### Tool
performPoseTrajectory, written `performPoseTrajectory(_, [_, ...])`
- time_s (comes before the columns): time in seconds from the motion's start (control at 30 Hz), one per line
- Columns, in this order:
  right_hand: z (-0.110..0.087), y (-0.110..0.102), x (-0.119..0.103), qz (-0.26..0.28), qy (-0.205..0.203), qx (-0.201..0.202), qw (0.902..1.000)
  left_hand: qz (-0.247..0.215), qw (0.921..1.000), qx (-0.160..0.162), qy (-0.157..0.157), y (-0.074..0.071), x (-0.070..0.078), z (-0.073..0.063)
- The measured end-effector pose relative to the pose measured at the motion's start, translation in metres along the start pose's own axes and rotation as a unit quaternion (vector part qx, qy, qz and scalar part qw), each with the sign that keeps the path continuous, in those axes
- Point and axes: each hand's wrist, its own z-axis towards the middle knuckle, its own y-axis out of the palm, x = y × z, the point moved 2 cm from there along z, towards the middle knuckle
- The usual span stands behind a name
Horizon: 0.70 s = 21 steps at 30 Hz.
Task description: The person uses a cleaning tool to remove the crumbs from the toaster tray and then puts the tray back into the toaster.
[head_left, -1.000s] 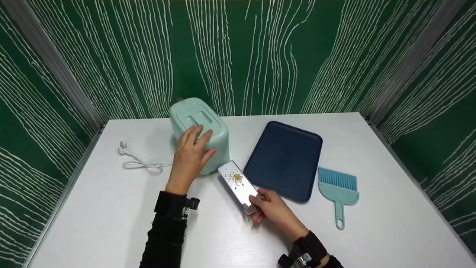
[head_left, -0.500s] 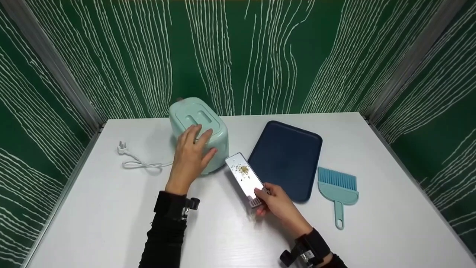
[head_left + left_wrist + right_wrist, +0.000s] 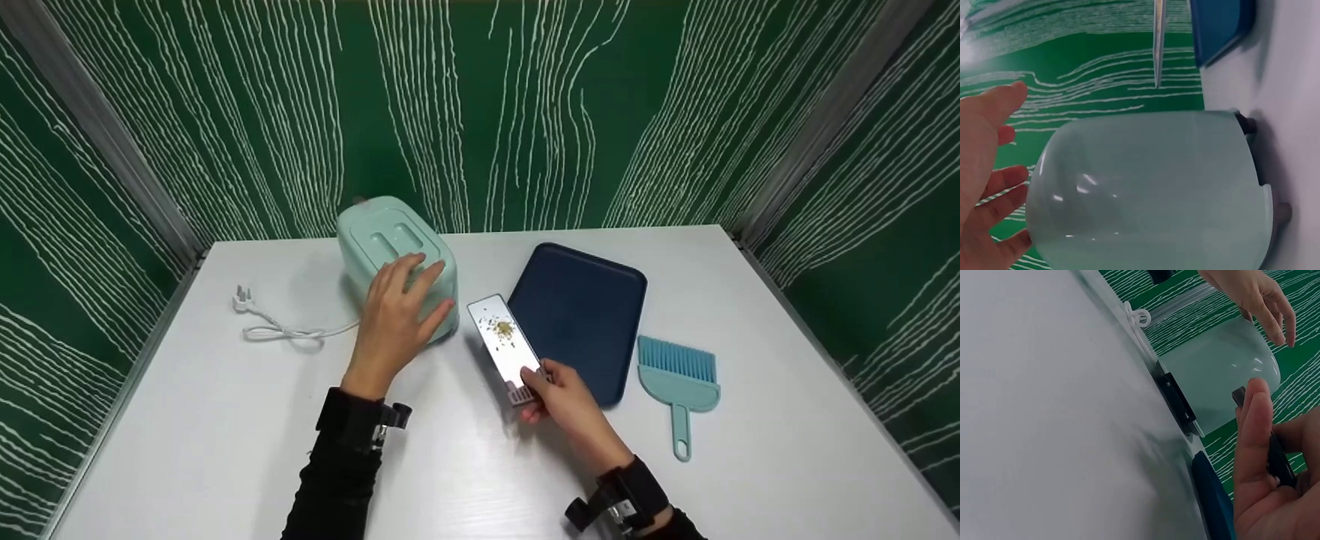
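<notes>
A mint-green toaster (image 3: 386, 225) with a lidded top stands at the back left; its glossy end wall (image 3: 1145, 185) fills much of the left wrist view. My left hand (image 3: 397, 322) is at its near top edge, fingers spread and loosely bent, fingertips at the rounded top. Whether they touch it, I cannot tell. With thumb on top and fingers beneath, my right hand (image 3: 566, 401) grips one end of a narrow silvery crumb tray (image 3: 499, 356). A small heap of yellowish and dark crumbs (image 3: 504, 330) lies on it. In the left wrist view the crumb tray (image 3: 1158, 50) appears edge-on.
A dark blue rectangular tray (image 3: 581, 322) lies on the white table (image 3: 465, 480), right of the toaster. Beside it is a light-blue hand brush (image 3: 679, 382), bristles away from me. The toaster's white cord and plug (image 3: 277, 326) lie at left. Green walls surround the table.
My right hand has carried the crumb tray rightward and away from me, apart from the toaster, near the blue tray's left edge. My left hand has shifted slightly right.
</notes>
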Motion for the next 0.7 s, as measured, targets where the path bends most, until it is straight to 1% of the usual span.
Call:
performPoseTrajectory(0.13, [0.001, -0.003, -0.001, 0.008, -0.005, 0.009, 0.9999, -0.006, 0.9999, 0.006, 0.012, 0.003, 0.007, 0.001])
performPoseTrajectory(0.3, [0.003, -0.006, -0.002, -0.007, -0.008, 0.025, 0.9996, -0.017, 0.9992, 0.014, 0.035, 0.006, 0.014, -0.001])
performPoseTrajectory(0.4, [0.004, -0.006, -0.002, -0.009, -0.006, 0.031, 0.9995, -0.028, 0.9983, 0.018, 0.048, 0.009, 0.019, -0.002])
performPoseTrajectory(0.47, [0.005, -0.007, -0.002, -0.009, -0.004, 0.038, 0.9992, -0.034, 0.998, 0.015, 0.051, 0.013, 0.023, -0.003])
performPoseTrajectory(0.57, [0.005, -0.008, -0.003, -0.003, -0.002, 0.054, 0.9985, -0.061, 0.9973, 0.003, 0.041, 0.022, 0.03, -0.005])
performPoseTrajectory(0.63, [0.005, -0.009, -0.004, 0.002, -0.001, 0.066, 0.9978, -0.087, 0.9959, -0.012, 0.022, 0.029, 0.034, -0.006])
performPoseTrajectory(0.7, [0.005, -0.009, -0.005, 0.007, 0.0, 0.076, 0.9971, -0.118, 0.9926, -0.03, 0.0, 0.038, 0.039, -0.008])
